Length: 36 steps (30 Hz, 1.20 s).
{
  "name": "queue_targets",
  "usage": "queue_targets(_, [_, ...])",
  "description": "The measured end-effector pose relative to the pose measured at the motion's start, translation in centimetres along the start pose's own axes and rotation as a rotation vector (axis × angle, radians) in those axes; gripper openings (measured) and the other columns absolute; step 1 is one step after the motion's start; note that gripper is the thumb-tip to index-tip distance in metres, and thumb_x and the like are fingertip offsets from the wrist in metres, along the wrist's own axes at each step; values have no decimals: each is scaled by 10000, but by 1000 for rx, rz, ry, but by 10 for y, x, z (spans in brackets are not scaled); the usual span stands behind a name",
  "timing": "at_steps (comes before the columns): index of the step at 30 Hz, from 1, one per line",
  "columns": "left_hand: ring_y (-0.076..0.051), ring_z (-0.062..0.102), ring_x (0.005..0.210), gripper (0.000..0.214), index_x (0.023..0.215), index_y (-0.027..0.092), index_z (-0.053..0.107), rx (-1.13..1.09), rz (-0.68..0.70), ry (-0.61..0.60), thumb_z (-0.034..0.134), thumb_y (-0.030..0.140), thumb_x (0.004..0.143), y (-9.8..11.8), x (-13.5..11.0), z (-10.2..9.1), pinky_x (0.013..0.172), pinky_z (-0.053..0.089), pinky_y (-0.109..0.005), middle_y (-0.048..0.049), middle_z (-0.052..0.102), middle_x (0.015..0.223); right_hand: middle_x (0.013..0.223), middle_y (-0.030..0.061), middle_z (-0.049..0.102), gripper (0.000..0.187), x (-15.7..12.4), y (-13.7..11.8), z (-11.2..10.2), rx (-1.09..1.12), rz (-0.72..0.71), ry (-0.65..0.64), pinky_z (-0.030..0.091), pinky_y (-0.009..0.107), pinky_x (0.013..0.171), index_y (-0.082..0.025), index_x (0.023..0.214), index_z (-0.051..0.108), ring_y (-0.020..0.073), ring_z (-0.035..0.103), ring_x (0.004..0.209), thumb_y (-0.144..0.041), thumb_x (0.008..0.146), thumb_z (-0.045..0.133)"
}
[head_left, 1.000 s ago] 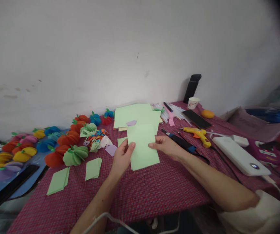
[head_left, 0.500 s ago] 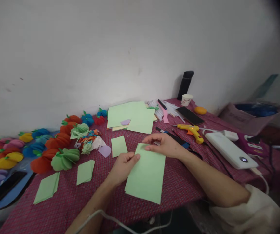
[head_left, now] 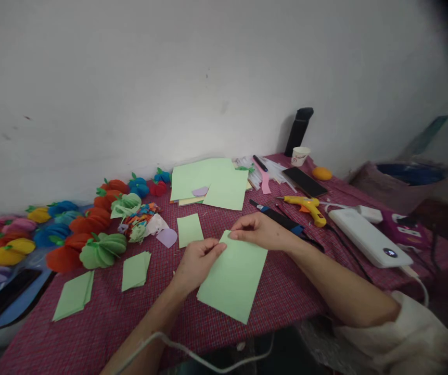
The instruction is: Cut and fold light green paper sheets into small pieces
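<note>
Light green paper sheets [head_left: 232, 284], layered at the edges, are held tilted over the front of the table between my two hands. My left hand [head_left: 200, 262] pinches their left edge, thumb on top. At the top edge, my right hand [head_left: 258, 232] has its thumb and fingers closed on the paper. Just beyond lies a small green paper piece [head_left: 189, 230]. To the left are two small stacks of cut green paper, one nearer [head_left: 73, 296] and one beside my left forearm [head_left: 135, 271].
Several paper pumpkins [head_left: 103, 250] and scraps [head_left: 141, 221] cover the left side. Large green sheets [head_left: 227, 190] lie by the wall. A yellow glue gun [head_left: 305, 204], a phone [head_left: 305, 181], a white power bank [head_left: 370, 238], a paper cup [head_left: 299, 155] and a black bottle [head_left: 298, 133] stand or lie right.
The green sheets have turned slightly, their lower end swinging to the left. Both hands still grip them, and the camera view has shifted a little.
</note>
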<state>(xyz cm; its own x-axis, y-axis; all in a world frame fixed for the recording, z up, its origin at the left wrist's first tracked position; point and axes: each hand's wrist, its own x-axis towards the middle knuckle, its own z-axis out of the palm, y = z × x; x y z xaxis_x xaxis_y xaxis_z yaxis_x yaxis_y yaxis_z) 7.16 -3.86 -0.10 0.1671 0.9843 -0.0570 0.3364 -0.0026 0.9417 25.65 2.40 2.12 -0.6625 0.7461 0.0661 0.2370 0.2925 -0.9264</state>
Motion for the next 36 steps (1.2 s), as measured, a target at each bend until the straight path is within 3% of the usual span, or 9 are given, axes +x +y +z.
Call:
queue_targets(3, [-67,348,502,327,608,139,527,1,-8,-40,499,427,761,-1,1,1,440,259,-170,43,411,550,609,-15,573,322,0,2,-2,2,21,-99,354,186,469,-148,766,652,73,458,506,-443,758,525])
queue_targets(9, [-71,411,465,318,670,131,576,-102,-168,-196,536,441,730,4,-3,-4,431,298,-178,26,510,560,550,-19,550,333,2,4,-17,62,126,49,321,186,407,-151,681,594,67,446,436,-473,743,532])
queue_targets(16, [-66,435,448,312,630,137,588,-97,-124,-283,541,427,734,-1,-3,-12,434,310,-175,38,526,519,529,-26,542,310,5,10,-29,92,161,90,319,187,385,-159,665,584,62,437,401,-465,713,573])
queue_targets(21, [-117,546,470,395,695,125,611,-90,-165,-341,454,478,774,1,-3,-14,434,387,-204,-41,625,560,542,-15,561,292,7,16,-37,151,179,193,313,195,376,-164,682,590,71,451,401,-455,703,589])
queue_targets(24, [-122,575,508,276,822,131,566,-133,-78,-127,558,391,729,1,1,-16,453,405,-199,-45,648,616,557,-14,574,296,9,18,-43,214,166,345,316,206,381,-170,704,597,75,449,404,-465,684,604])
queue_targets(28, [-130,618,679,324,929,201,428,-262,141,226,630,251,680,-1,8,-17,605,464,-229,-6,657,761,588,-28,583,257,13,18,-41,292,51,546,347,207,435,-181,708,607,75,460,460,-431,659,638])
queue_targets(33, [-118,611,695,239,853,209,419,-207,290,548,605,238,706,-2,9,-14,635,472,-232,16,608,768,627,-27,598,202,16,17,-30,357,-30,578,386,214,503,-184,690,621,81,490,519,-375,644,665])
queue_targets(36, [-115,608,731,256,881,208,439,-165,334,677,615,234,697,-2,8,-14,651,473,-229,-7,597,861,653,-21,616,193,17,18,-27,411,-37,570,409,228,517,-193,716,625,89,509,523,-367,644,668])
